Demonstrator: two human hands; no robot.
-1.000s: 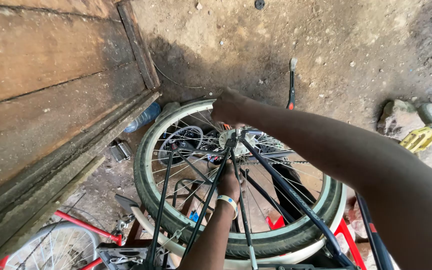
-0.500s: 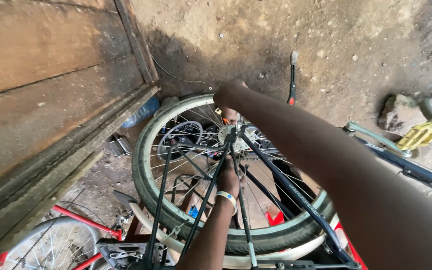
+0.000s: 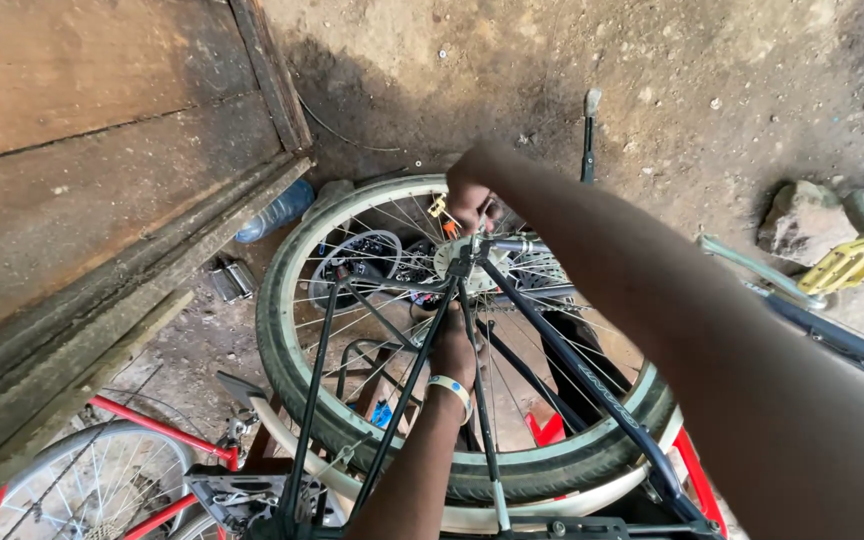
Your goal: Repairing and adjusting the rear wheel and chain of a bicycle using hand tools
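Observation:
A bicycle rear wheel with a grey-green tyre and steel spokes stands in its black frame, seen from above. My right hand reaches over the tyre and its fingers are curled around the axle end at the hub. My left hand, with a pale band on the wrist, comes up between the black frame stays and grips low on the near side of the hub; what it holds is hidden by spokes and stays.
A big wooden door fills the left. A blue plastic bottle and a loose pedal lie beside it. A red bicycle sits bottom left. A rock, a yellow pedal and another bicycle frame are on the right.
The view has shifted slightly, and the frame and yellow pedal on the right have come further into sight. Both hands stay at the hub, the right one slightly repositioned.

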